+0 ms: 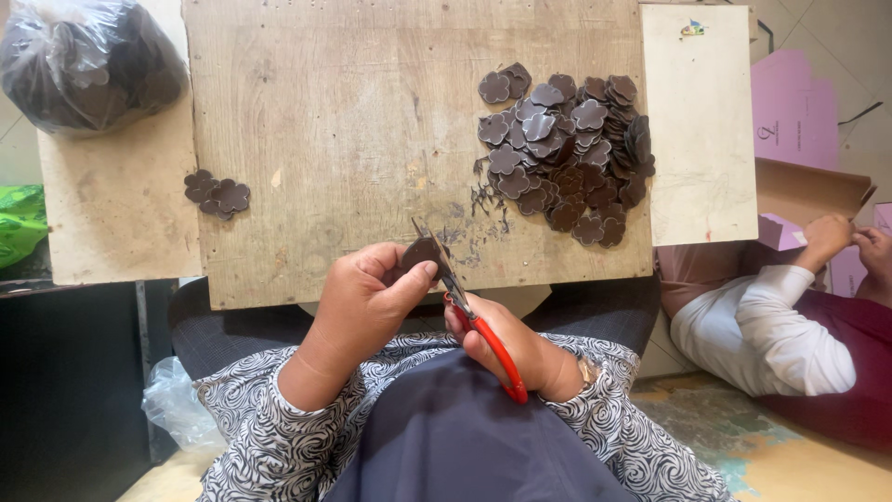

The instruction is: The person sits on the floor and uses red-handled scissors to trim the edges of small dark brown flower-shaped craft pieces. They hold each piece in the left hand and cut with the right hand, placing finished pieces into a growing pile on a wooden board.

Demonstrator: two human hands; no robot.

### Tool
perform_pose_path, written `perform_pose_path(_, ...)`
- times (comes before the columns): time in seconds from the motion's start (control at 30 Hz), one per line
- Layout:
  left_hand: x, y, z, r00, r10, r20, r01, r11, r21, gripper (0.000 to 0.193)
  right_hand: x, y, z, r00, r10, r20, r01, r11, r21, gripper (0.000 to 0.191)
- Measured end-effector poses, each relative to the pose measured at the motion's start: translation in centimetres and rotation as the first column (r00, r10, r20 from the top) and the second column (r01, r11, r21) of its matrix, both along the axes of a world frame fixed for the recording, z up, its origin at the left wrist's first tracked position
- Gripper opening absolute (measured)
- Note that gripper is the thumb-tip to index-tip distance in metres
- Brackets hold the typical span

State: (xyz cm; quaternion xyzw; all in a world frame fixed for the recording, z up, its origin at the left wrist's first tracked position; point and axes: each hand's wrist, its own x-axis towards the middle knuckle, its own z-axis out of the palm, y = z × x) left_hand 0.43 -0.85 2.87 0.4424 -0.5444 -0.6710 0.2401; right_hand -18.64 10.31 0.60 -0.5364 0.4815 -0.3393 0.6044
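My left hand (367, 302) pinches a dark brown flower-shaped piece (421, 251) at the near edge of a wooden board (353, 121). My right hand (506, 344) grips red-handled scissors (483, 339), whose blades reach up against that piece. A large heap of the same brown flower-shaped pieces (569, 153) lies on the board's right side. A small group of a few pieces (216, 193) sits at the board's left edge. Thin dark trimmings (483, 200) are scattered between the heap and my hands.
A clear plastic bag of dark pieces (88, 60) rests at the far left on a pale board (116, 204). Another pale board (699, 121) adjoins on the right. Beyond it a seated person's hands (850, 237) handle pink cardboard boxes (794, 112). A green bag (19, 223) lies at the left edge.
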Motion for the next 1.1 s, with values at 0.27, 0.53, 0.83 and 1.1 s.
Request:
perform_pose_path(0.27,-0.28,0.05,-0.40,1.000,0.004,-0.029,-0.003,1.000,0.025,0.017,-0.03,-0.09,-0.12,1.000,-0.006,0.001,0.006,1.000,0.000,0.076)
perform_pose_path(0.53,-0.21,0.16,-0.53,0.999,0.000,-0.047,-0.001,1.000,-0.008,0.017,-0.08,-0.01,-0.18,1.000,0.008,-0.023,-0.008,1.000,0.015,0.075)
perform_pose_path(0.83,-0.02,0.08,-0.53,0.998,-0.042,-0.051,0.047,0.995,0.091,0.018,-0.04,0.03,-0.35,0.999,0.039,-0.014,-0.040,0.999,-0.021,0.075)
perform_pose_path(1.1,-0.28,0.11,-0.70,0.997,-0.011,-0.079,0.020,0.993,0.117,0.018,-0.04,-0.02,-0.53,0.999,0.024,-0.036,-0.025,0.999,-0.029,0.074)
